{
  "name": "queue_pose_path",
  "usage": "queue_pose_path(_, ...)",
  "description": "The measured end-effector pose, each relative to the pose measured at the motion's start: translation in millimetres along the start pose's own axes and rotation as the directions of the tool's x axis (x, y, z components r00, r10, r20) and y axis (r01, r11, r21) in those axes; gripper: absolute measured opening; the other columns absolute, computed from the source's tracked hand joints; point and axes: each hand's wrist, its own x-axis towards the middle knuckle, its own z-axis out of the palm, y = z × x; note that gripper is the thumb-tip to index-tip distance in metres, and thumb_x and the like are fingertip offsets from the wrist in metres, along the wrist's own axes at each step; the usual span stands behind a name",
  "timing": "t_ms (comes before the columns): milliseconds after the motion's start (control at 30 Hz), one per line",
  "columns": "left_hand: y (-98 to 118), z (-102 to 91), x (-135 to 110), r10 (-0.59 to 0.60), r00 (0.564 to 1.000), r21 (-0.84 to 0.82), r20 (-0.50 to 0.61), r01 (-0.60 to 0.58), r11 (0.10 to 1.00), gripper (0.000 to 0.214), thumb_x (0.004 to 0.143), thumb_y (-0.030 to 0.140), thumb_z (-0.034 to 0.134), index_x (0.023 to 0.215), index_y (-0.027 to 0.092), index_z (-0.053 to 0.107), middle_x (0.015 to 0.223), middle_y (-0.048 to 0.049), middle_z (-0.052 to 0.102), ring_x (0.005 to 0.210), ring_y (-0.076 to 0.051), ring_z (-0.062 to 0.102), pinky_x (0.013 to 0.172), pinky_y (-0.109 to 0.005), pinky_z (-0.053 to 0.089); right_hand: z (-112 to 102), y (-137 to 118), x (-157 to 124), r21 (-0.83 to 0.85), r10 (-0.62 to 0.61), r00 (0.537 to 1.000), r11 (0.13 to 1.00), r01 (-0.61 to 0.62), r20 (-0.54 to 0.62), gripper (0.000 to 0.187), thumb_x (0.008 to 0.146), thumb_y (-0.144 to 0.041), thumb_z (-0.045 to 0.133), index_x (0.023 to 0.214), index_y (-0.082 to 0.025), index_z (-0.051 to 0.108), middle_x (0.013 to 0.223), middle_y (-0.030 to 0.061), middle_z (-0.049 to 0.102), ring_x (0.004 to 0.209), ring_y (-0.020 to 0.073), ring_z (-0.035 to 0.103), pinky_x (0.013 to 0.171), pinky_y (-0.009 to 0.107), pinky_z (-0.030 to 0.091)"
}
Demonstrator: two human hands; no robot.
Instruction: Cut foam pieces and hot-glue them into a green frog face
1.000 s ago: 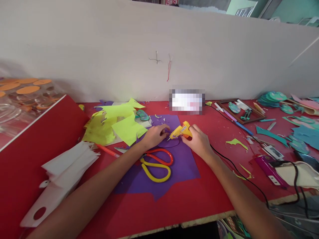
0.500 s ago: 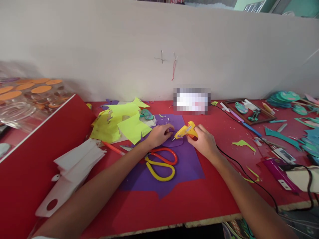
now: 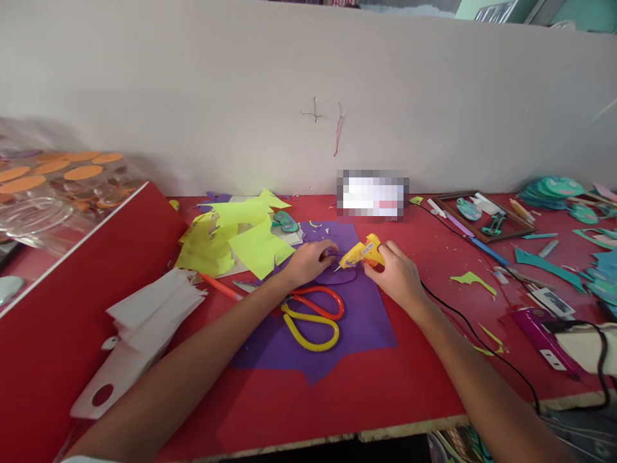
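My right hand [image 3: 398, 273] is wrapped round the handle of a yellow glue gun [image 3: 359, 253], its nozzle pointing down and left. Just below the nozzle lies a rounded purple cut-out [image 3: 340, 276], resting on a larger purple sheet [image 3: 364, 321]. Fingers of my left hand [image 3: 312, 262] are pinched together at the upper left edge of that cut-out, and they partly hide it. Scissors [image 3: 315, 331] with one red and one yellow handle lie on the sheet, close beneath my left wrist.
Yellow-green sheets [image 3: 263, 247] are heaped left of the hands, with a teal cut-out [image 3: 285, 222] on them. White paper pieces [image 3: 149, 315] lie by a red divider [image 3: 96, 289]. Rightward are a wooden frame [image 3: 511, 233], a purple power strip [image 3: 542, 341] and the gun's black cord [image 3: 465, 318].
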Motion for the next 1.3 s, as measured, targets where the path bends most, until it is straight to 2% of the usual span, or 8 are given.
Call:
queue_pose_path(333,-0.6,0.9,-0.1,-0.006,1.0,-0.024,-0.012,0.006,1.0,0.029,0.087,0.019,0.059,0.115,0.02,0.066,0.074,0.0018,0.064,0.065,-0.014,0.055,0.059,-0.024,0.035,-0.7,0.1,0.6,-0.025,0.015,1.0,1.0,-0.015,0.014,0.019,0.086,-0.038,0.062,0.085,-0.02,0.056,0.09,0.0042,0.056,0.07,0.0182,0.056,0.054,0.03,0.028)
queue_pose_path(533,-0.7,0.5,-0.3,-0.002,1.0,-0.027,-0.009,0.001,1.0,0.027,0.088,0.021,0.059,0.114,0.021,0.067,0.073,0.0019,0.062,0.065,-0.014,0.055,0.059,-0.024,0.034,0.9,3.3,1.4,0.016,0.042,0.998,0.999,-0.041,-0.04,0.019,0.089,-0.039,0.059,0.088,-0.021,0.057,0.09,0.0048,0.056,0.076,0.0203,0.057,0.055,0.03,0.03)
queue_pose_path(733,-1.7,1.1,-0.5,0.0,1.0,-0.033,-0.008,0.0,0.999,0.028,0.087,0.018,0.059,0.114,0.02,0.067,0.074,0.0015,0.064,0.066,-0.014,0.056,0.059,-0.024,0.035,2.5,4.0,1.4,0.004,0.028,0.999,1.0,-0.028,0.015,0.019,0.089,-0.038,0.06,0.085,-0.021,0.056,0.091,0.0051,0.056,0.074,0.0198,0.056,0.054,0.03,0.027)
queue_pose_path(1000,-1.1,0.8,-0.2,0.002,1.0,-0.033,-0.008,-0.003,0.999,0.027,0.088,0.02,0.059,0.114,0.02,0.067,0.074,0.0018,0.064,0.065,-0.013,0.055,0.059,-0.024,0.034,1.2,6.9,2.1,0.031,0.044,0.998,0.999,-0.043,-0.036,0.019,0.087,-0.038,0.06,0.083,-0.021,0.056,0.087,0.0039,0.055,0.074,0.0191,0.055,0.055,0.029,0.027)
queue_pose_path(1300,-1.5,1.7,0.3,0.004,1.0,-0.04,-0.015,-0.005,0.999,0.027,0.087,0.02,0.06,0.112,0.02,0.067,0.074,0.0022,0.063,0.065,-0.013,0.054,0.06,-0.024,0.034,2.9,8.8,2.3,-0.007,0.013,1.0,1.0,-0.013,0.002,0.019,0.087,-0.037,0.062,0.082,-0.021,0.054,0.087,0.003,0.054,0.072,0.0182,0.054,0.055,0.029,0.028)
